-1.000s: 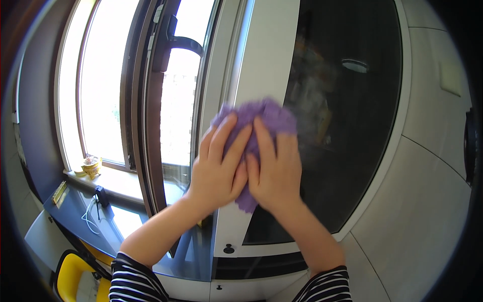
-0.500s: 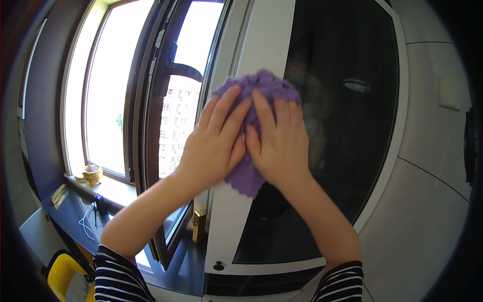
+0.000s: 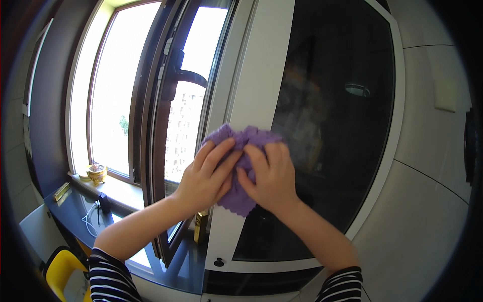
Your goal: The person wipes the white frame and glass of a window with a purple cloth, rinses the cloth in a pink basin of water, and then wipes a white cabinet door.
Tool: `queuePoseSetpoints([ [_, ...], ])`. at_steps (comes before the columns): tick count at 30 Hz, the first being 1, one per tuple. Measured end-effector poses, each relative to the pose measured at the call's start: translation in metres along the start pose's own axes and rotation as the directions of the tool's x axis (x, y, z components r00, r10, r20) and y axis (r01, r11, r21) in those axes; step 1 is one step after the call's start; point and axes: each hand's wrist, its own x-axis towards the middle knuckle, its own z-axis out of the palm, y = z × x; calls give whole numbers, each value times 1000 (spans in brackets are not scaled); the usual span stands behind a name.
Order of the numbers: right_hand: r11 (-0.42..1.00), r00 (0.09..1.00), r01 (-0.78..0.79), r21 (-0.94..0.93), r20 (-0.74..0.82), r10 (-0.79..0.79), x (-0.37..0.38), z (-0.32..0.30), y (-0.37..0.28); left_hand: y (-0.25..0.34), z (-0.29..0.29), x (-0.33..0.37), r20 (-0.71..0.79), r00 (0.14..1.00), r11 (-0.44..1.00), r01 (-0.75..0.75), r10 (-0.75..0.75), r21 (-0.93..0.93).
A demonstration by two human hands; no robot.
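A crumpled purple cloth is spread under both hands, against the white frame and dark glass panel of a tall door. My left hand grips the cloth's left part with bent fingers. Beside it, my right hand bunches the right part, its thumb turned inward toward the left hand. The cloth's upper edge is folded up above the fingertips, and its scalloped lower edge hangs below the palms. Faint whitish smears show on the dark glass to the right of the cloth.
A brown-framed window sash with a dark handle stands ajar on the left. A small potted plant sits on the sill. Below are a blue-grey countertop, a gold-coloured block, a white cable and a yellow chair.
Both hands have slid down the door with the purple cloth and slightly to the left. The fingers are more bent now, and the cloth is more bunched.
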Motion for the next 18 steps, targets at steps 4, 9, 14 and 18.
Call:
queuePoseSetpoints([
  [4,999,990,-24,-40,-143,18,64,-9,24,-22,-10,73,-137,990,999,36,-34,11],
  [9,993,960,1,-117,-278,-34,133,1,57,-59,-8,144,-149,988,991,12,-33,-135],
  [14,987,966,-18,-159,-257,-23,135,7,65,-61,-11,150,-105,994,982,-11,-9,-190],
  [18,997,985,-9,-74,-170,-4,85,2,39,-43,-12,101,0,1000,981,0,0,-193],
])
